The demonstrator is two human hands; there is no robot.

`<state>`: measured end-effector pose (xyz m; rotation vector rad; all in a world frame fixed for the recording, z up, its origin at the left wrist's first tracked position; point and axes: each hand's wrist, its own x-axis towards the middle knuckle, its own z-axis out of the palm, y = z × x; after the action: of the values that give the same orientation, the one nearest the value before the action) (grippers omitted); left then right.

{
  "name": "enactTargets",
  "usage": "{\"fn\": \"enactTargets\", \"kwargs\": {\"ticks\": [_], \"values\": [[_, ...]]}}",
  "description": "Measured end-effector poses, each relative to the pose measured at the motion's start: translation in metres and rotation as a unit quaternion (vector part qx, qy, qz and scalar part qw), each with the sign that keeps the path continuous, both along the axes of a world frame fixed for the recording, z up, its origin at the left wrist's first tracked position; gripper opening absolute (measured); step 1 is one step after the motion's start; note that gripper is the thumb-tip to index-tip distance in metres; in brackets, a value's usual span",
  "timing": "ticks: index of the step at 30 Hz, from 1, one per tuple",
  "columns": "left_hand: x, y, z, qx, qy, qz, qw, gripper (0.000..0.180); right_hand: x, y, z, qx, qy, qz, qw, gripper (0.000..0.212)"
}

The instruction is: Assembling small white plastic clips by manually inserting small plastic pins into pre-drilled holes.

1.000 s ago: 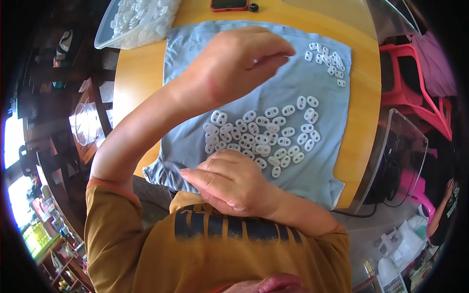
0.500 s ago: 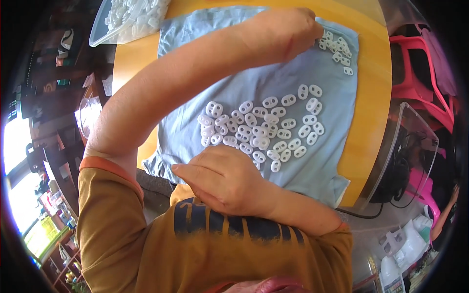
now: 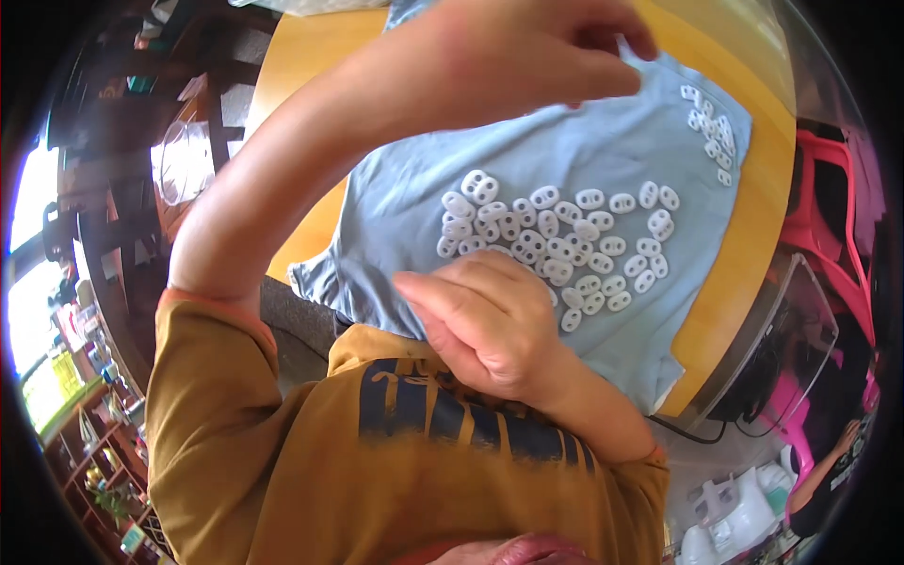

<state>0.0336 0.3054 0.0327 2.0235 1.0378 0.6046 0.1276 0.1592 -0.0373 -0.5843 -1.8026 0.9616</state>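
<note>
Many small white oval plastic pieces with two holes each [image 3: 565, 247] lie loose on a light blue cloth [image 3: 603, 151], some overlapping. A smaller cluster of such white pieces [image 3: 713, 132] rests near the cloth's far right corner. My left hand [image 3: 565, 56] hovers over the far part of the cloth, left of that cluster. Its thumb and fingers are apart, and I see nothing between them. My right hand [image 3: 490, 325] is closed at the near edge of the cloth, beside the large group. Its curled fingers hide whatever may be inside.
The cloth covers most of a yellow wooden table [image 3: 311, 66]. A clear container [image 3: 320, 5] is cut off at the far left edge. To the right are a red plastic chair [image 3: 833, 226], a transparent bin [image 3: 767, 330] and another person's arm [image 3: 829, 466].
My left hand has drawn back leftward from the small cluster, and its fingers have parted. The view has shifted, so the cloth sits further right. My right hand stays closed near the large group.
</note>
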Motion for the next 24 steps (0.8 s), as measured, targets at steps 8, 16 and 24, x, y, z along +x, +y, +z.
{"fn": "enactTargets", "kwargs": {"ticks": [8,16,24], "values": [[-0.101,-0.136,-0.024,-0.240,-0.313,0.301,0.868,0.015,-0.005,0.004,-0.003,-0.028,-0.056,0.006,0.998,0.029],[-0.086,-0.163,-0.053,-0.170,-0.245,0.284,0.911,0.010,-0.013,0.005,0.021,-0.035,-0.138,-0.001,0.990,0.025],[-0.085,-0.164,-0.074,-0.147,-0.264,0.288,0.909,0.006,-0.002,0.059,0.048,-0.018,-0.262,-0.131,0.956,0.022]]}}
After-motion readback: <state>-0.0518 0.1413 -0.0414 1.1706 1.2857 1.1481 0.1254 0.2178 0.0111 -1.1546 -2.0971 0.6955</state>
